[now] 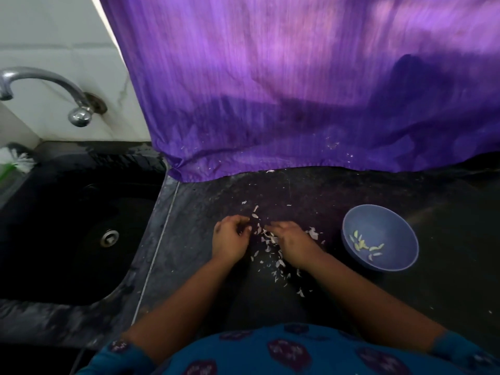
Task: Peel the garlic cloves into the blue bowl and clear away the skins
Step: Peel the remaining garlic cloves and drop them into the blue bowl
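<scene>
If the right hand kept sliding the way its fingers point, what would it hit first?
Probably the garlic skins heaped at the right hand's fingertips, then the left hand just beyond; how far apart they are is unclear.

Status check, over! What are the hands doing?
Left hand, right hand down among garlic skins. Peeled cloves in blue bowl. Nothing blocking.

We see our left hand (pixel 230 236) and right hand (pixel 290 239) on scattered garlic skins (pixel 270 239); peeled cloves (pixel 364 244) lie in the blue bowl (pixel 389 220).
</scene>
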Available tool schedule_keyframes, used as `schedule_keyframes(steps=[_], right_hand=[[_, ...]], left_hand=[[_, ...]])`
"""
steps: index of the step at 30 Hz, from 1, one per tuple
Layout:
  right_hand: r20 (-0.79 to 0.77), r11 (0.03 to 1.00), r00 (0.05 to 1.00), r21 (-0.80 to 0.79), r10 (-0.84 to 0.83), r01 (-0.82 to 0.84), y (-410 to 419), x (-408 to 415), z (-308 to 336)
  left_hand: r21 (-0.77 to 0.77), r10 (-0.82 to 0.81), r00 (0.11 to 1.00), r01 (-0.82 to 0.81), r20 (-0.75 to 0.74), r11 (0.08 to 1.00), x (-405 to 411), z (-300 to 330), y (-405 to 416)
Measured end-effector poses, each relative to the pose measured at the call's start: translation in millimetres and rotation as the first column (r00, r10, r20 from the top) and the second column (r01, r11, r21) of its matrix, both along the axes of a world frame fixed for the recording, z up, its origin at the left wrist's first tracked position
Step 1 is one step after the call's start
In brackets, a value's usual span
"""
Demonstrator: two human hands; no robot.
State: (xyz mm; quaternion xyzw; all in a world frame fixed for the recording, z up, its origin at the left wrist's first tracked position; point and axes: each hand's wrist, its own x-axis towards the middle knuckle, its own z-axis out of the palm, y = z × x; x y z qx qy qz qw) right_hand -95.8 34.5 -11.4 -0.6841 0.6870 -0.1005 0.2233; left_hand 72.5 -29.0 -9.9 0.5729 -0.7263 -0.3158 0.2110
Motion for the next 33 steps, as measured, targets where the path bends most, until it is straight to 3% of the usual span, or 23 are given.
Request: schedule_keyframes(steps=[3,6,13,19,23,25,28,31,33], right_hand=[[-0.151,0.999,0.987,0.013,0.054,-0.052,-0.4,4.7,-6.9],[-0.168,1.000,0.985,-0.004,0.030,-0.031,4.6,2.9,-7.6],[0.018,0.975,0.975,0.039,-0.222,0.221,13.5,-19.6,-7.6],[0.222,0.923,0.904,-0.038,-0.366,0.383,15.1,-32.7,1.4],[0.301,0.905,0.865,-0.015,-0.402,0.426,13.7,-37.1,11.7],[0.332,0.898,0.845,0.012,-0.419,0.440,10.5,-36.0,14.2],[0.357,0.891,0.824,0.052,-0.439,0.452,6.0,-34.1,16.3],[0.374,0.871,0.792,0.111,-0.482,0.478,3.7,-31.2,18.0],[0.416,0.849,0.744,0.182,-0.523,0.496,1.8,-29.9,17.1]], left_hand=[[-0.055,-0.106,0.988,0.113,0.115,0.992,7.1,-5.0,4.0],[-0.055,-0.197,0.965,0.209,0.171,0.976,9.5,-12.7,5.3],[-0.057,-0.238,0.963,0.247,0.129,0.967,-1.8,-23.5,1.1],[-0.091,-0.211,0.975,0.217,0.073,0.972,-6.3,-17.1,-4.0],[-0.107,-0.203,0.965,0.222,0.167,0.969,-3.3,-21.0,-2.3],[-0.184,-0.183,0.958,0.225,0.220,0.957,-3.2,-20.7,0.2],[-0.295,-0.296,0.913,0.375,0.280,0.879,-10.6,-17.3,3.1],[-0.205,-0.430,0.814,0.533,0.390,0.821,-21.9,-12.8,9.4],[-0.155,-0.423,0.796,0.528,0.432,0.835,-26.5,-12.0,13.0]])
